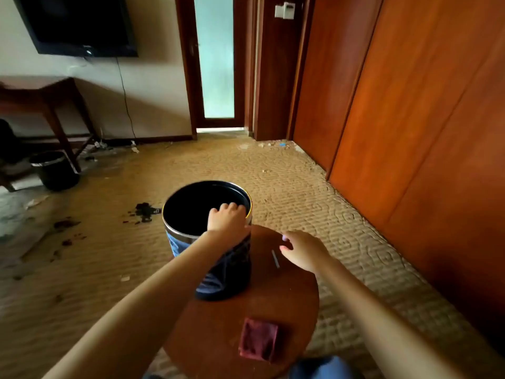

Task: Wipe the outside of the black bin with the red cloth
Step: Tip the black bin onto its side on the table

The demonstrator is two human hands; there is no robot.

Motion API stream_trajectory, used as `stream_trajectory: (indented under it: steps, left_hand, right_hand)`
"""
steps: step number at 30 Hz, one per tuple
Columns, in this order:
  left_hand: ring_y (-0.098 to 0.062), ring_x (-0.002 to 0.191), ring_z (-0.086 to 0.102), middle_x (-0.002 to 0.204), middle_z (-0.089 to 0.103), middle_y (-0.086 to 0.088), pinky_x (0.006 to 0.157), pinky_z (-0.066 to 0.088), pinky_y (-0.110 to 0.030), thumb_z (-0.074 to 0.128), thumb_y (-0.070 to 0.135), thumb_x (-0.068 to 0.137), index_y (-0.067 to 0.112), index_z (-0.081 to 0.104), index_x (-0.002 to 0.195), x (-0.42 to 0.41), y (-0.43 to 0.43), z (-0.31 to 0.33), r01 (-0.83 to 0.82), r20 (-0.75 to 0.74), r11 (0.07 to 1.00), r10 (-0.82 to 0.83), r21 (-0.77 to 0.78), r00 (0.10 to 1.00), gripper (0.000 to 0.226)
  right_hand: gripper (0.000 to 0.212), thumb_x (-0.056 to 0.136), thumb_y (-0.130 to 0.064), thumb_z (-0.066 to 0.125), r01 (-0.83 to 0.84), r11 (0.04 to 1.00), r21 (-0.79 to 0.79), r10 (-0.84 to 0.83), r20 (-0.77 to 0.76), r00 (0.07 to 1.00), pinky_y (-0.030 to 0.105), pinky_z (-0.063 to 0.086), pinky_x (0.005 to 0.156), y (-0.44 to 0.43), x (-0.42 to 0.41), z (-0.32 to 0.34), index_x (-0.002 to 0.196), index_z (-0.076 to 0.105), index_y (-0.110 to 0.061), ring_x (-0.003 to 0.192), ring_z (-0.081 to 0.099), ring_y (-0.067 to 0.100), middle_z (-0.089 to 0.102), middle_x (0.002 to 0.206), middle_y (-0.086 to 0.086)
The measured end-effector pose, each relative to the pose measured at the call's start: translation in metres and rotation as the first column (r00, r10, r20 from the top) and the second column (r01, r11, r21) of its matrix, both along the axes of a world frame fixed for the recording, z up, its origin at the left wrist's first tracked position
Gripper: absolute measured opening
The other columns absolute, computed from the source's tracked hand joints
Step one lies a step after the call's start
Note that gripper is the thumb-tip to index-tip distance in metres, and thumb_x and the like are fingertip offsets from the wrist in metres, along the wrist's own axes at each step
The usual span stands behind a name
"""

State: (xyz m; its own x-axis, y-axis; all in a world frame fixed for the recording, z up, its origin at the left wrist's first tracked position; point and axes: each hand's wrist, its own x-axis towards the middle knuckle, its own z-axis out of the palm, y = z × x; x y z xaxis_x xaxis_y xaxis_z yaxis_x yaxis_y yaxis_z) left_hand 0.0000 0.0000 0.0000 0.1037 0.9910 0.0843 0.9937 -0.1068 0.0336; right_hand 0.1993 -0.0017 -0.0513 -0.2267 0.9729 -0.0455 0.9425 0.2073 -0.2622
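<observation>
On the near edge of the round wooden bench (295, 294), closest to the person's body, the red cloth (258, 339) lies folded into a rough square, flat and untouched, with no marked long axis to line up on. It sits well back toward the person from both hands, nearly straight behind the black bin (232, 274), which stands upright at the far left part of the bench with part of its base seeming to overhang the edge. The left hand (228, 217) grips the bin's metal rim on its right side, fingers curled over into the dark inside, so it is taken up with steadying. The right hand (303, 250) hovers above the bench just right of the bin, fingers loosely spread and relaxed, holding nothing; a small pale stick (275, 259) lies on the wood beside it. Of the two, the right hand is the free one and the likelier to fetch the cloth, which would mean drawing back toward the body and slightly left. Wiping has not begun, by my reading.
</observation>
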Motion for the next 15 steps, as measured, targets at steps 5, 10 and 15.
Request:
stream_trajectory:
  steps: [5,10,15]
  left_hand:
    - [-0.031,0.120,0.047,0.127,0.054,-0.011,0.093,0.039,-0.039,0.042,0.042,0.098,0.009,0.058,0.116,-0.018,-0.006,-0.020,-0.104,0.107,0.992,0.112,-0.077,0.988,0.041]
    - [-0.031,0.111,0.053,0.116,0.059,-0.011,0.084,0.042,-0.038,0.044,0.031,0.099,0.008,0.063,0.108,-0.014,-0.011,-0.032,-0.073,0.185,0.997,0.069,0.018,0.980,0.031]
    - [-0.031,0.101,0.057,0.104,0.060,-0.010,0.075,0.043,-0.037,0.051,0.028,0.096,0.005,0.065,0.095,-0.014,-0.013,-0.033,-0.092,0.286,0.994,0.070,0.065,0.956,0.027]
  right_hand:
    - [0.033,0.093,-0.035,0.050,-0.033,0.999,-0.040,0.031,-0.040,0.999,0.033,0.043,0.089,-0.018,-0.024,-0.027,0.121,0.055,-0.017,0.108,0.056,0.023,0.059,0.115,0.003]
    - [0.032,0.093,-0.034,0.051,-0.037,0.997,-0.069,0.033,-0.060,0.998,0.033,0.043,0.090,-0.023,-0.037,-0.050,0.121,0.055,-0.018,0.109,0.055,0.022,0.058,0.120,0.001]
    - [0.031,0.094,-0.032,0.051,-0.001,0.988,-0.153,-0.021,-0.143,0.989,0.034,0.044,0.093,-0.030,-0.043,-0.067,0.121,0.056,-0.019,0.115,0.053,0.021,0.058,0.124,0.003]
